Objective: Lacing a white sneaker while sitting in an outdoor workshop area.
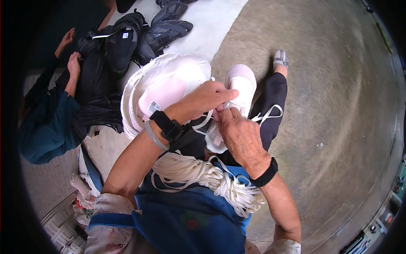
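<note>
A white sneaker with a pale pink toe points away from me, over my dark-trousered lap. My left hand is closed at its lacing area, thumb across the upper, fingers pinched on a white shoelace. Beside it my right hand is closed too, its fingertips pinched at the eyelets where the lace runs. A loop of lace stands out to the right of the shoe. The fingertips partly hide the eyelets and the lace ends. A thick bundle of white shoelaces lies across my blue apron.
Left of the shoe stands a round white container with a ragged rim, holding a pale pink piece with a label. Black shoes are piled beyond. At left, another person's hands hover near black laces. Concrete floor spreads to the right.
</note>
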The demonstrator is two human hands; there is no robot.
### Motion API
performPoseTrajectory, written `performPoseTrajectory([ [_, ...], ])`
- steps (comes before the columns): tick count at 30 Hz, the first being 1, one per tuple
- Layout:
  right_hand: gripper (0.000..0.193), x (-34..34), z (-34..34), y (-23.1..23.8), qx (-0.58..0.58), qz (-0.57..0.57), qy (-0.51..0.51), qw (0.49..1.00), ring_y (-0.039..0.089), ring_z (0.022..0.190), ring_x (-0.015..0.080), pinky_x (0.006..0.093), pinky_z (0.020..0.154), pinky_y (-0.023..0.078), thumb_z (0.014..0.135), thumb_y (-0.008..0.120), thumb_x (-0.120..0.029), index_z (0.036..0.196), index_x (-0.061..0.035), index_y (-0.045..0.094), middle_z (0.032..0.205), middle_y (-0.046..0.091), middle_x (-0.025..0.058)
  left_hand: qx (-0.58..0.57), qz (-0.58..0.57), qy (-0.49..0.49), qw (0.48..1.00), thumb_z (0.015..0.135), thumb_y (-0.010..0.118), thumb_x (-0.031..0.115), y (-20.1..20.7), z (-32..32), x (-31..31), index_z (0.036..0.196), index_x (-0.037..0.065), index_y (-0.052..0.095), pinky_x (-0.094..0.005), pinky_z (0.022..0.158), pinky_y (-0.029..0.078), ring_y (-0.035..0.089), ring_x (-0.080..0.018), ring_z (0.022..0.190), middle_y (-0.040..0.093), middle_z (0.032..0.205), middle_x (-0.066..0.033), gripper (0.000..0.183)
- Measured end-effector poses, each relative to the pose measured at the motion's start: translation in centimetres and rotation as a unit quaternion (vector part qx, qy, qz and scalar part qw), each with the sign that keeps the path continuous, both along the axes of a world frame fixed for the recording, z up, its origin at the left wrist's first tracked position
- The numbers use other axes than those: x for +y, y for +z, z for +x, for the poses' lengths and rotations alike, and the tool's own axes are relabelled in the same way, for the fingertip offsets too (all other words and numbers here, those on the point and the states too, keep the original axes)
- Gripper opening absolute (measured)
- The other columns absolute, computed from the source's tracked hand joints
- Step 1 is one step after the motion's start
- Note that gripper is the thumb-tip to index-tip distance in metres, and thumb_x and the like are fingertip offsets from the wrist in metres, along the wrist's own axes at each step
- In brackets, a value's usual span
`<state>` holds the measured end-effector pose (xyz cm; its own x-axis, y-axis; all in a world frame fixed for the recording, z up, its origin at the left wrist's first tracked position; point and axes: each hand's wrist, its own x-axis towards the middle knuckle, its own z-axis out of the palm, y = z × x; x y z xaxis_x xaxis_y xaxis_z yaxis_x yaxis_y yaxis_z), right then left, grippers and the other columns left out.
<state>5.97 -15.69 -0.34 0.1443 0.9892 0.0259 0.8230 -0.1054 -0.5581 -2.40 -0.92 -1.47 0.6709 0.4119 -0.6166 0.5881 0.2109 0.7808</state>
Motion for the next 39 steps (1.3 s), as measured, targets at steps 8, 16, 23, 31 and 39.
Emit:
performPoseTrajectory([
  [8,0.011,-0.8,0.9,1.2,0.124,-0.025,0.03,0.991,0.061,0.071,0.0388,0.045,0.059,0.048,0.085,0.06,-0.008,0.087,0.0008,0.054,0.08,0.059,0.0193,0.043,-0.05,-0.017,0.998,0.09,0.061,0.037,1.0,1.2,0.4,0.093,-0.002,0.058,-0.0218,0.037,0.032,0.04,-0.0063,0.045,0.049,0.063,-0.0002,0.039],
  [16,0.011,-3.0,2.5,4.3,0.377,-0.118,0.038,0.918,0.06,0.069,0.0391,0.0427,0.061,0.046,0.085,0.061,-0.006,0.08,0.0016,0.055,0.077,0.059,0.0218,0.042,-0.02,0.017,0.999,0.092,0.059,0.03,0.8,1.3,-0.3,0.091,-0.001,0.058,-0.0254,0.037,0.03,0.04,-0.0085,0.043,0.053,0.065,-0.0024,0.031],
  [23,0.01,-4.3,1.6,2.8,0.341,-0.069,-0.022,0.937,0.059,0.071,0.0374,0.0414,0.062,0.047,0.086,0.061,-0.007,0.09,0.0014,0.057,0.083,0.059,0.0201,-0.003,0.222,-0.004,0.975,0.091,0.06,0.029,1.0,-0.4,-2.1,0.087,-0.001,0.055,-0.0296,0.041,0.037,0.048,-0.0123,0.051,0.055,0.066,-0.0093,0.03],
  [31,0.035,-4.1,2.8,0.2,0.119,0.07,-0.17,0.976,0.064,0.073,0.0347,0.0435,0.064,0.052,0.082,0.061,-0.008,0.117,-0.0032,0.056,0.095,0.059,0.0195,-0.032,0.275,-0.082,0.957,0.09,0.058,0.022,4.2,-3.0,-4.1,0.087,-0.003,0.059,-0.0385,0.065,0.046,0.06,-0.0299,0.072,0.061,0.079,-0.0181,0.025],
  [39,0.018,-1.3,0.6,-4.2,-0.022,-0.03,-0.197,0.98,0.066,0.067,0.031,0.0417,0.053,0.053,0.077,0.057,-0.006,0.094,0.0,0.057,0.084,0.063,0.0171,-0.056,0.247,-0.084,0.964,0.085,0.055,0.012,0.9,-5.2,-3.2,0.084,-0.002,0.059,-0.0364,0.066,0.046,0.055,-0.022,0.069,0.058,0.073,-0.0135,0.014],
])
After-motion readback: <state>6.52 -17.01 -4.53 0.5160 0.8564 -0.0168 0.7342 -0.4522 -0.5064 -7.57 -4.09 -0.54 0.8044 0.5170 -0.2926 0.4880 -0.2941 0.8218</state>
